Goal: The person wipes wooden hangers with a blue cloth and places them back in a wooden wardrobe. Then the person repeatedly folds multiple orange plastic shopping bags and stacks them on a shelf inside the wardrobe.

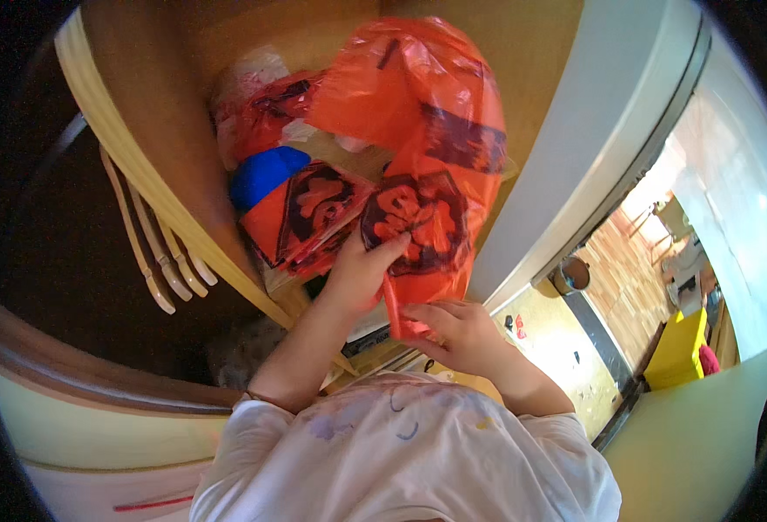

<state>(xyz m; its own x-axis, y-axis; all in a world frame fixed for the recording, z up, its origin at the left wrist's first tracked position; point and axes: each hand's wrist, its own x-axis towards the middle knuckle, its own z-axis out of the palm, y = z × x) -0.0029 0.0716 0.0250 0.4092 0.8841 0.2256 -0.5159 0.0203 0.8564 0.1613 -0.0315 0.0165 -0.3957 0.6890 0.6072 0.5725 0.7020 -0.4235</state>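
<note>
A large red plastic bag (442, 130) with dark printing lies puffed out before me. My left hand (364, 271) grips its near part, the thumb on top of the dark printed pattern. Just to the right and nearer my body, my right hand (445, 329) pinches the bag's narrow, gathered end. Left of the bag is a stack of flat red printed packets or folded bags (311, 209), partly under a blue round-edged item (269, 173). Behind that stack lie crumpled red and clear plastic bags (259, 111). My fingertips are partly hidden by the plastic.
A wooden compartment wall (155, 130) stands at left, with pale curved hangers or handles (142, 241) beyond its edge. At right are a white door frame (572, 137), a bin (571, 275) and a yellow panel (677, 349). Small scraps lie on the floor (553, 339).
</note>
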